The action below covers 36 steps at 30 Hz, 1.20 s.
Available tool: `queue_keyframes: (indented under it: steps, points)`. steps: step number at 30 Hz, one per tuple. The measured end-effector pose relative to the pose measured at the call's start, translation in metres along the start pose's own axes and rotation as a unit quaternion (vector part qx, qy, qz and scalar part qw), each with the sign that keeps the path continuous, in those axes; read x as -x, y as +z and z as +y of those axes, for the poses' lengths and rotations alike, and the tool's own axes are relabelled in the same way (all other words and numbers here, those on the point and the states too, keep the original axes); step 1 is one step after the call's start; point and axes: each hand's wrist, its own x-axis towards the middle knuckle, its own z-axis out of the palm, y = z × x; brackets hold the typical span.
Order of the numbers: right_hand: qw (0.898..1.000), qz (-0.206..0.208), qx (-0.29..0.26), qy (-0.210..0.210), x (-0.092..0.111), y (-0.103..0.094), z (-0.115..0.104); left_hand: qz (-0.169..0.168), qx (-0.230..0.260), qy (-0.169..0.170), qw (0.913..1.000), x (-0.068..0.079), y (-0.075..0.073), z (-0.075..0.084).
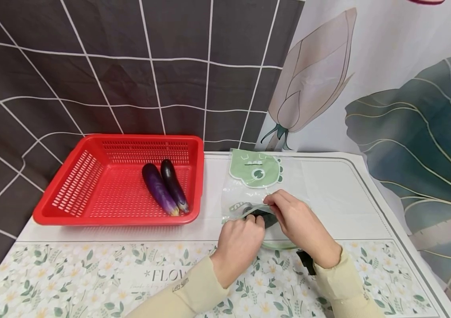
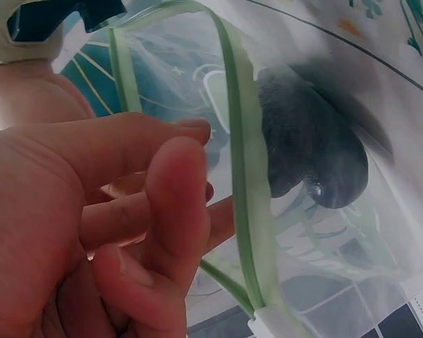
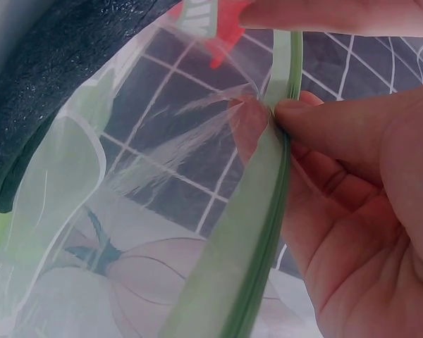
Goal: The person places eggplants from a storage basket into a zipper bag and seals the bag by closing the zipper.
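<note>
A clear zip bag (image 1: 293,176) with a green cartoon print and green zip edge lies on the table, its mouth parted. My right hand (image 1: 298,221) pinches that zip edge between thumb and finger, plain in the right wrist view. At the near side of the mouth is my left hand (image 1: 239,240); in the left wrist view its loosely bent fingers (image 2: 180,186) are beside the green strip (image 2: 243,176), with nothing seen between them. Inside the bag are dark, rounded vegetables (image 2: 310,141), partly covered by plastic and hands. A white slider (image 2: 271,325) sits on the strip.
To the left stands a red perforated basket (image 1: 102,221) holding two purple eggplants (image 1: 158,187). Beneath everything is a table with a white and floral cover (image 1: 90,274). A dark checked cloth (image 1: 122,79) and a flower-print curtain (image 1: 388,132) hang behind it.
</note>
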Motion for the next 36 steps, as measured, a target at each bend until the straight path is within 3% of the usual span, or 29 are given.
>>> queue_keyframes:
  steps: [7, 20, 36]
  points:
    - [1.000, 0.005, 0.003, -0.002, 0.000, 0.000, 0.000, 0.002, 0.039, 0.003, 0.9992, 0.003, -0.008, -0.007]
    - [1.000, 0.002, 0.006, 0.002, 0.000, 0.000, 0.000, 0.036, 0.092, -0.004, 0.9951, 0.003, -0.021, -0.024]
    - [1.000, -0.010, 0.005, 0.007, 0.001, -0.002, 0.000, 0.000, 0.148, -0.024, 0.9887, 0.002, -0.029, -0.041]
